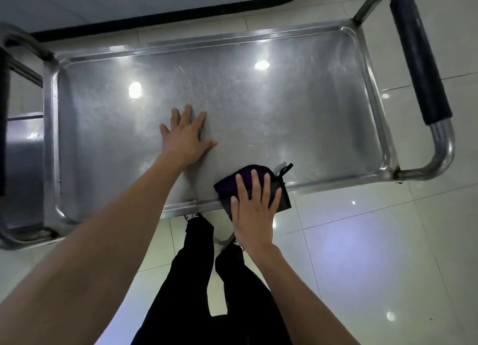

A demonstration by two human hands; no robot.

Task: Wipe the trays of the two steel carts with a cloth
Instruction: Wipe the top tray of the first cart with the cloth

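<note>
- Dark purple-and-grey folded cloth (254, 186) sits under the right hand (254, 216): fingers straight and slightly spread, palm flat, pressing it down, no pinch.
- Cloth straddles the near rim of the top tray (284, 106), right of centre; part lies on the tray, part hangs past the edge. A black loop tag sticks out at its far right corner.
- Left hand (185, 137) is flat on bare steel mid-tray, fingers splayed, holding nothing, well apart from the cloth.
- Tray is brushed steel with a raised lip, ceiling lights reflecting off it.
- Steel cart (439, 161) has a tubular push bar at right with a black foam grip (420, 57).
- Second steel frame (24, 142) touches the view at left, partly cut off.
- Glossy pale tile floor (375, 254); black trousers (191, 274) below.
</note>
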